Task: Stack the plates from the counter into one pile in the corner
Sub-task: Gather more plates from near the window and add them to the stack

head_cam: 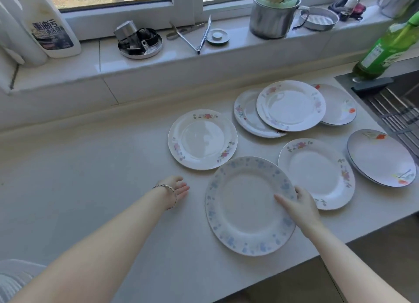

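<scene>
On the windowsill at far left, a white jug (53, 28) is showing a dark label with Chinese characters, too blurred to read. On the pale counter (90, 166), the left hand (175, 190) is lying empty, fingers spread. The right hand (297, 204) is gripping the blue-flowered plate (247, 206) by its rim. Six floral plates are sitting beyond, unstacked. A green bottle (383, 51) is leaning at right, label illegible.

right hand (301, 208) grips blue-flowered plate (248, 206), seemingly lifted; left hand (175, 187) open.
</scene>
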